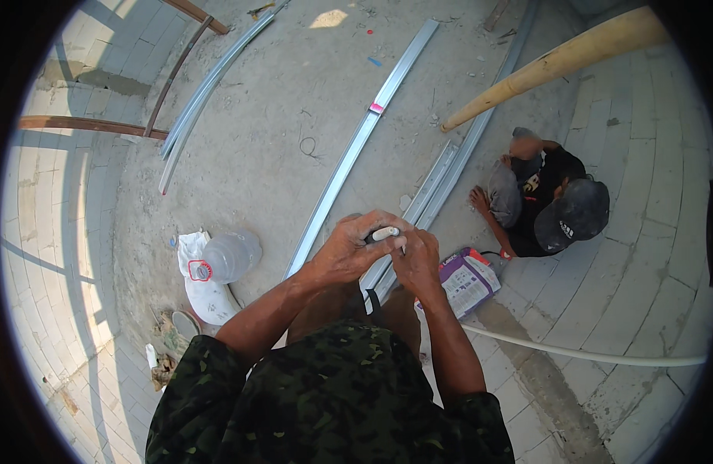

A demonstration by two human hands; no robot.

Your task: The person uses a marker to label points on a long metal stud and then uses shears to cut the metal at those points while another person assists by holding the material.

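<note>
In front of my body, above my knees, both hands are together. My left hand [355, 246] is closed round a short white stick-like piece [384, 233], whose rounded end sticks out between thumb and forefinger. My right hand [416, 261] touches the left at the fingertips, its fingers bent and pressed together. What the right fingers pinch, if anything, is too small to make out. Below the hands a long metal channel [337, 182] lies on the floor, with a small pink item [376, 108] on it. More metal channels [440, 182] run beside it to the right.
A co-worker in a dark cap [576, 213] crouches at the right, by a purple and white bag [468, 284]. A bamboo pole [557, 66] slants above. At left, a clear plastic jug [234, 257] lies on a white sack [209, 298]. A white pipe [588, 356] crosses lower right.
</note>
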